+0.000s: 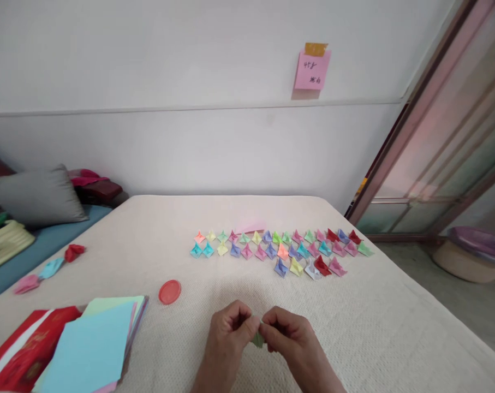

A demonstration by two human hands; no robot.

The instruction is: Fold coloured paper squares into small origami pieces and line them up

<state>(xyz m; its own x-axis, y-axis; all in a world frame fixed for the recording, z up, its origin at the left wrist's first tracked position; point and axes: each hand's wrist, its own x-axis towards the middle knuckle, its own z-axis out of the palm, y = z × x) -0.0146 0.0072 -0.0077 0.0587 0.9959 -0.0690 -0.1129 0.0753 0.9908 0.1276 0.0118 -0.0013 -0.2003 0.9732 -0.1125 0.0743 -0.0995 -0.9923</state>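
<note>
Between my two hands is a small piece of folded green paper (257, 339), mostly hidden by the fingers. My left hand (233, 333) pinches it from the left, thumb and forefinger closed. From the right, my right hand (286, 333) pinches the same paper with its fingertips. Both hands are just above the cream tablecloth, close together. Beyond them, folded paper pieces (282, 251) in many colours stand in three rows, the nearest row shorter than the others.
At left lie a stack of coloured paper sheets (95, 344) and a red packet (30, 344). A round red lid (170, 292) lies nearer the middle. Pink, blue and red crumpled bits (52, 267) rest by the left edge. A pink note (312, 71) is taped to the wall.
</note>
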